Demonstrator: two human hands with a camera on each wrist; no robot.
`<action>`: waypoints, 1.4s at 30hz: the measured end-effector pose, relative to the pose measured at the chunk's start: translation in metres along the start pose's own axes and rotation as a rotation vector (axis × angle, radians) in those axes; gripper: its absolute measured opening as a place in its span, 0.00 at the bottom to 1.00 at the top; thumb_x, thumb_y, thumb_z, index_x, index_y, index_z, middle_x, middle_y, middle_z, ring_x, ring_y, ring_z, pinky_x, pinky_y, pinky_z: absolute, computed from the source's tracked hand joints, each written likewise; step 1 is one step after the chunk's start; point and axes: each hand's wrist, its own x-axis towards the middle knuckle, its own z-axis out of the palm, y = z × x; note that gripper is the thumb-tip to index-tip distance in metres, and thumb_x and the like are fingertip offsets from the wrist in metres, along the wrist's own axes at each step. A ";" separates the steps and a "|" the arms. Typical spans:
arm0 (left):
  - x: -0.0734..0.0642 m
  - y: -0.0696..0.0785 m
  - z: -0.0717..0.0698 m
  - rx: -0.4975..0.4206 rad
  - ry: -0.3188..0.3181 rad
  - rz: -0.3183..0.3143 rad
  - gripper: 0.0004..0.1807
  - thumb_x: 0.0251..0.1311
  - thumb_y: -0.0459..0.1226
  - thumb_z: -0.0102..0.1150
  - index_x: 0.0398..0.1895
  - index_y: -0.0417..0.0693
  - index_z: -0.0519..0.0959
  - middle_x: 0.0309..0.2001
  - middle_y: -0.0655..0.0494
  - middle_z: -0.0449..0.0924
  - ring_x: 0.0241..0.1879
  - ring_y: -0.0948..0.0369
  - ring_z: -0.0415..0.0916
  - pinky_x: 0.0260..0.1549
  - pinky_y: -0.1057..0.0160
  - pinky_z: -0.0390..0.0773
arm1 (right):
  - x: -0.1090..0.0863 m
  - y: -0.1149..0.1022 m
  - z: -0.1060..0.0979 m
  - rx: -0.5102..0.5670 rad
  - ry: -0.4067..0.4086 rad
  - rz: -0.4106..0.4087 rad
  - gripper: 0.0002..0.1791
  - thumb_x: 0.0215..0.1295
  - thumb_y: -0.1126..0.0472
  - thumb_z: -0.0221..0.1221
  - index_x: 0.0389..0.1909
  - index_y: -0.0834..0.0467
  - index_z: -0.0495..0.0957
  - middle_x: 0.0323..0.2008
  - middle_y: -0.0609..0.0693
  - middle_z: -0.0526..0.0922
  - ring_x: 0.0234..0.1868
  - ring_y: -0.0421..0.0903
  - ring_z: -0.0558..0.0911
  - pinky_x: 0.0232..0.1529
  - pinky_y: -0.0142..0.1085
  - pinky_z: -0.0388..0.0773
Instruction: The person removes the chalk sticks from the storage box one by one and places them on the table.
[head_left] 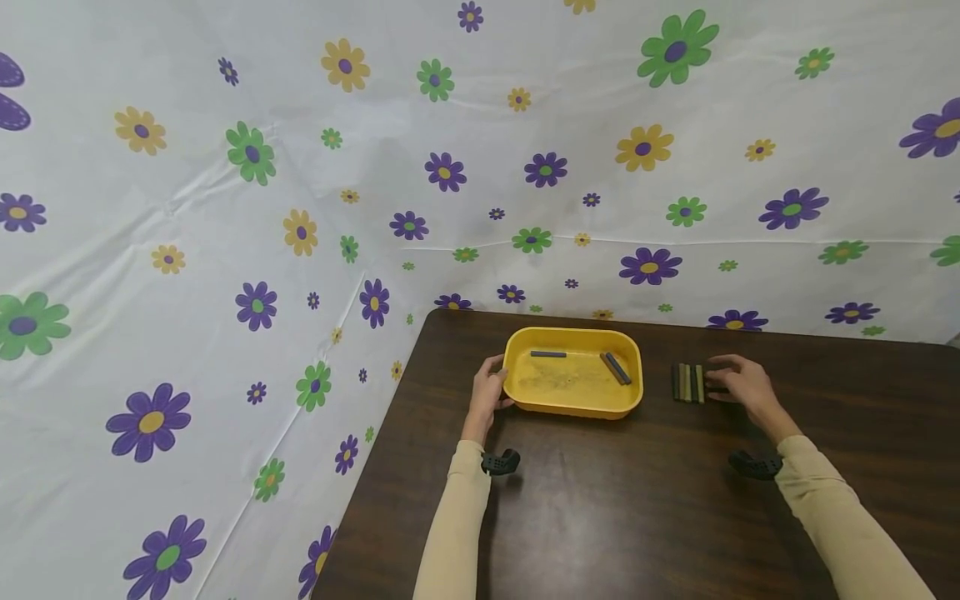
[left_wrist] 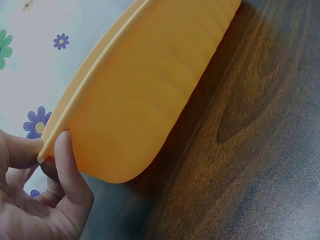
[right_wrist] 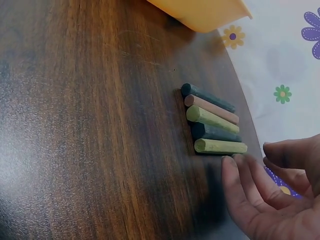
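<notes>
- As the five sticks (right_wrist: 215, 119) lay side by side on the table (head_left: 600, 500), to the right of the tray (head_left: 555, 387), I judged the step in hand to be the handling of that row, at its right end.
- The end stick (right_wrist: 220, 146), yellow-green, was nearest my right hand (head_left: 742, 386); beyond it came a dark one, another yellow-green, a brown and a dark.
- That hand held nothing: its fingers were loosely bent, the thumb parted from them. Whether a fingertip brushed the end stick, I could not tell.
- To my mind, the next move called for a light thumb-and-finger pinch on one stick, with care not to knock its close neighbours askew.
- Inside the tray, a blue-grey stick (head_left: 548, 354) lay near the far wall and a slanting pair (head_left: 615, 368) near the right wall, so I reckoned the work partway along.
- My left hand (head_left: 489, 390) pinched the tray's rim at its left end, I supposed to steady it.
- Dark bands (head_left: 501, 462) sat on both my wrists, and a flowered sheet (head_left: 525, 133) hung behind the table.
</notes>
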 end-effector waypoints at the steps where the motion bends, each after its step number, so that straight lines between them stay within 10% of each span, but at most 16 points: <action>1: 0.000 0.000 0.000 0.000 0.000 -0.002 0.21 0.79 0.38 0.49 0.71 0.50 0.74 0.56 0.38 0.76 0.40 0.50 0.81 0.24 0.67 0.81 | 0.000 0.000 0.000 0.002 0.003 0.000 0.28 0.80 0.66 0.49 0.72 0.79 0.59 0.54 0.74 0.78 0.36 0.32 0.81 0.41 0.40 0.86; 42: -0.002 0.001 -0.001 -0.004 -0.003 -0.004 0.21 0.79 0.37 0.48 0.71 0.49 0.73 0.55 0.36 0.75 0.40 0.49 0.81 0.23 0.68 0.80 | -0.002 -0.026 0.007 0.011 0.014 -0.050 0.28 0.82 0.59 0.48 0.70 0.79 0.62 0.54 0.73 0.78 0.38 0.33 0.83 0.41 0.38 0.86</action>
